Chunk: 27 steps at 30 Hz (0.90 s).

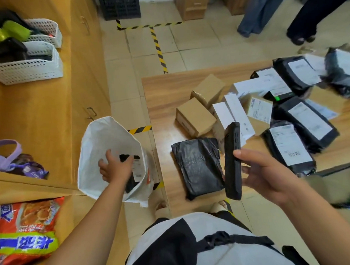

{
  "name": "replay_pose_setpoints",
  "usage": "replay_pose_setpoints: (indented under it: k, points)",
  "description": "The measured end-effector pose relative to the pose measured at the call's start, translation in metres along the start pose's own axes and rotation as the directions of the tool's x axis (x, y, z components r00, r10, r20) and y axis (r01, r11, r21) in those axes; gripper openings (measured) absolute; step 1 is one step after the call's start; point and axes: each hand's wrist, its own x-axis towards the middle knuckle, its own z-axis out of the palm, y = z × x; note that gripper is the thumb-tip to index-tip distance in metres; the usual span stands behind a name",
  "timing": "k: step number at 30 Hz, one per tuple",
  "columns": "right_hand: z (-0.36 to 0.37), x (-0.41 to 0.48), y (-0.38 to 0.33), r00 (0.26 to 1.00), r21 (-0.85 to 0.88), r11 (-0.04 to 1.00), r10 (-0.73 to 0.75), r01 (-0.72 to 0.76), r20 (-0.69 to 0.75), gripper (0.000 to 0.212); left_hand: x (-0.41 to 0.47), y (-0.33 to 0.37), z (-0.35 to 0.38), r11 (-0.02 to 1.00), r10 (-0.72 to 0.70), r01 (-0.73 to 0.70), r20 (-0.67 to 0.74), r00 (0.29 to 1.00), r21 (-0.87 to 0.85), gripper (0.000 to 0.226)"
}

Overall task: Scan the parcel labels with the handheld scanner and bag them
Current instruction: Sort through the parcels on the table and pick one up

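- Head view: the handheld scanner [232,162] stands upright in the right hand [265,174], thumb on its near edge and fingers wrapped behind it. It sits above the near end of the table [164,89], probably kept raised for the next label.
- The left hand [114,167] reaches into the mouth of the white sack [95,147], fingers spread and straight over the bagged parcel [132,179], a black one with its label showing. It looks like a drop-off rather than a grip; I cannot tell whether the fingertips touch it.
- The sack stands open on the floor just beside the table, probably to keep the carry short.
- A black parcel [198,167] lies nearest the scanner with no label showing, likely face down.
- Beyond it are cardboard boxes [195,116] and labelled parcels [289,146]; the far-right ones are blurred and cut off by the frame.
- The scanner's screen is not visible, and the label print is unreadable.
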Motion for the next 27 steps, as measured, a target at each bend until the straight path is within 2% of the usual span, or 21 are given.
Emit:
replay_pose_setpoints:
  k: [7,10,17,21,24,27]
  points:
    - [-0.043,0.0,-0.007,1.0,0.04,0.999,-0.024,0.023,0.004,0.021,-0.064,0.043,0.039,0.974,0.172,-0.157,0.087,0.981,-0.163,0.066]
    - [-0.068,0.001,-0.007,1.0,0.059,0.998,-0.017,0.017,-0.01,0.023,-0.093,0.053,0.059,0.943,0.196,-0.132,0.189,0.962,-0.306,0.057]
    - [-0.131,-0.001,-0.012,0.999,0.066,0.998,0.012,-0.015,0.046,0.021,-0.152,0.053,0.092,0.916,-0.024,0.165,0.36,0.933,-0.365,0.055]
    - [-0.158,0.004,-0.011,0.995,0.067,0.997,0.043,-0.049,0.085,0.027,-0.176,0.044,0.097,0.926,-0.131,0.218,0.279,0.951,-0.308,0.042]
    - [-0.174,0.008,-0.01,0.988,0.042,0.996,0.074,-0.08,0.134,0.042,-0.19,0.036,0.1,0.894,-0.212,0.293,0.254,0.944,-0.34,0.03]
    - [-0.188,0.012,-0.008,0.978,0.009,0.995,0.096,-0.099,0.187,0.055,-0.203,0.029,0.104,0.88,-0.243,0.307,0.212,0.946,-0.362,0.018]
